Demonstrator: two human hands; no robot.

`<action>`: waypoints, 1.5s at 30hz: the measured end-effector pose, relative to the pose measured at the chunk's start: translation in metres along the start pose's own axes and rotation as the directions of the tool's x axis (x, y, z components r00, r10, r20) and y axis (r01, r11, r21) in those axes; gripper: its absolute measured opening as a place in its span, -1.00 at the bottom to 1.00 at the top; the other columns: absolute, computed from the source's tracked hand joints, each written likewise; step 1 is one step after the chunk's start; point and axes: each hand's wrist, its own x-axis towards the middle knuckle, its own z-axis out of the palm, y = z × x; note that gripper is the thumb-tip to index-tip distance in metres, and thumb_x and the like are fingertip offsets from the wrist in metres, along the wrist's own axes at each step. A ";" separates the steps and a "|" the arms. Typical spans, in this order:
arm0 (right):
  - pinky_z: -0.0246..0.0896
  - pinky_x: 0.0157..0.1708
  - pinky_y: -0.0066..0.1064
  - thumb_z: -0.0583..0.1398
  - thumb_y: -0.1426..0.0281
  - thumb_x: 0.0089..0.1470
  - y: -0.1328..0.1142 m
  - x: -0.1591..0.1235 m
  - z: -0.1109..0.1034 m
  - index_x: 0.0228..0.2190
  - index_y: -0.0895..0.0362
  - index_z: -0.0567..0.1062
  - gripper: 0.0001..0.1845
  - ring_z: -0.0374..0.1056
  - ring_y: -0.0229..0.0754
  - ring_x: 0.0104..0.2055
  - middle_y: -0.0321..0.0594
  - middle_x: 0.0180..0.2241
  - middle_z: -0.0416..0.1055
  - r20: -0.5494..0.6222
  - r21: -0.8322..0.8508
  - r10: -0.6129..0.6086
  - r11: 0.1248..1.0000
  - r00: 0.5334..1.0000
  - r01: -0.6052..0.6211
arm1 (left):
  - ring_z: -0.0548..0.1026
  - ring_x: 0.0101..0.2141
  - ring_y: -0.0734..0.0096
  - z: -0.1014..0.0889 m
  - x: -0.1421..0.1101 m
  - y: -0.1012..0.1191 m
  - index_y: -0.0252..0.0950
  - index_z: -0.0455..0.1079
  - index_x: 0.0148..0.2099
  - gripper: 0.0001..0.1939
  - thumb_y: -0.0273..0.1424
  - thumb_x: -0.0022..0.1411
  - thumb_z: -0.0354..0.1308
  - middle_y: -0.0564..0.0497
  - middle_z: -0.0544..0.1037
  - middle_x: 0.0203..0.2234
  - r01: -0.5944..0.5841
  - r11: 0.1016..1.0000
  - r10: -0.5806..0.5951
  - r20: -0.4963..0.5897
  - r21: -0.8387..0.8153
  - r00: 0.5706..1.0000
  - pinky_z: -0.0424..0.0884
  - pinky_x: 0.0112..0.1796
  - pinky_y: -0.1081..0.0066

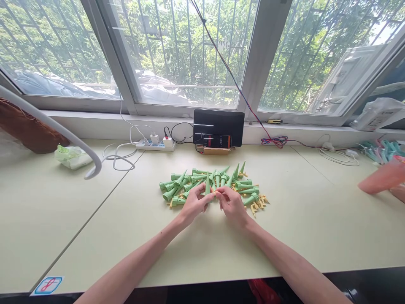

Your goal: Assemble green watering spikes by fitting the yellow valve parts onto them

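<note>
My left hand (196, 202) is closed around a green plastic spike (207, 185), its tapered point facing up. Close against it, my right hand (232, 204) pinches a small yellow piece (214, 192) at the side of the spike; the fingers partly cover this piece. Behind both hands lies a heap of similar green spikes (181, 179), pointing in different directions, some with yellow pieces sticking out. Just right of my right hand is a small pile of loose yellow plastic pieces (258, 205).
A dark tablet (218, 120) and a phone (217, 140) stand behind the heap. To their left is a white power strip (156, 145) with plugs and cables. A white curved tube (91, 162) and a green-white packet (72, 156) are at left; a person's blurred hand (384, 175) shows at right.
</note>
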 end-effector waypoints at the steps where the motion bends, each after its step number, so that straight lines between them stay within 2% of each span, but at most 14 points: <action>1: 0.19 -0.52 -0.44 0.06 0.18 0.30 0.000 0.000 0.000 -0.29 0.13 0.43 -0.70 0.26 -0.28 -0.54 -0.24 -0.43 0.41 0.001 0.000 -0.001 1.000 1.000 0.001 | 0.18 -0.70 0.72 -0.001 0.000 0.000 -0.31 0.38 -0.29 -0.69 -0.17 0.10 0.29 0.17 0.30 -0.54 -0.001 1.000 0.001 0.003 0.000 1.000 0.14 -0.70 0.60; 10: 0.18 -0.53 -0.45 0.05 0.14 0.30 -0.003 0.000 0.000 -0.30 0.13 0.43 -0.66 0.26 -0.28 -0.55 -0.25 -0.45 0.40 0.010 0.000 -0.003 1.000 1.000 0.003 | 0.17 -0.70 0.70 -0.003 0.001 -0.006 -0.30 0.36 -0.25 -0.70 -0.18 0.14 0.27 0.20 0.25 -0.59 -0.034 0.998 0.035 -0.009 0.047 0.999 0.10 -0.70 0.60; 19: 0.15 -0.51 -0.42 0.03 0.19 0.31 -0.004 0.001 -0.002 -0.34 0.11 0.42 -0.69 0.20 -0.26 -0.58 -0.36 -0.62 0.28 0.025 -0.037 -0.014 0.999 1.000 0.015 | 0.14 -0.71 0.70 -0.003 0.003 -0.010 -0.30 0.36 -0.24 -0.66 -0.14 0.13 0.27 0.19 0.24 -0.60 -0.064 0.997 0.064 0.010 0.051 0.998 0.08 -0.71 0.61; 29: 0.04 -0.51 -0.43 0.00 0.22 0.32 -0.006 0.001 -0.003 -0.43 0.11 0.34 -0.67 0.13 -0.27 -0.56 -0.36 -0.60 0.23 0.041 -0.075 -0.021 0.997 0.999 0.024 | 0.18 -0.69 0.68 -0.003 0.002 -0.011 -0.31 0.38 -0.23 -0.69 -0.16 0.16 0.25 0.17 0.30 -0.58 -0.123 0.981 0.124 0.007 0.152 0.992 0.14 -0.68 0.58; 34: -0.02 -0.51 -0.44 -0.01 0.22 0.32 -0.008 0.001 -0.003 -0.49 0.11 0.30 -0.63 0.06 -0.29 -0.55 -0.36 -0.57 0.19 0.028 -0.118 -0.051 0.992 0.998 0.054 | 0.19 -0.64 0.66 -0.002 0.002 -0.013 -0.31 0.39 -0.22 -0.70 -0.16 0.18 0.21 0.12 0.34 -0.51 -0.171 0.970 0.170 0.019 0.173 0.985 0.13 -0.66 0.58; 39: -0.04 -0.53 -0.43 -0.02 0.20 0.32 -0.008 0.001 -0.003 -0.50 0.10 0.28 -0.61 0.04 -0.29 -0.57 -0.37 -0.60 0.15 0.041 -0.093 -0.016 0.995 0.999 0.020 | 0.29 -0.54 0.59 -0.003 0.003 -0.014 -0.32 0.40 -0.24 -0.75 -0.21 0.19 0.19 0.06 0.39 -0.42 -0.268 0.929 0.269 0.031 0.255 0.963 0.21 -0.57 0.56; 45: -0.06 -0.54 -0.43 -0.02 0.20 0.32 -0.006 0.000 -0.002 -0.55 0.09 0.18 -0.59 0.01 -0.30 -0.58 -0.39 -0.61 0.10 0.050 -0.061 0.001 0.998 0.999 0.002 | 0.37 -0.48 0.55 -0.004 0.002 -0.015 -0.31 0.42 -0.17 -0.76 -0.24 0.24 0.16 0.02 0.45 -0.33 -0.289 0.919 0.279 0.076 0.269 0.957 0.31 -0.48 0.53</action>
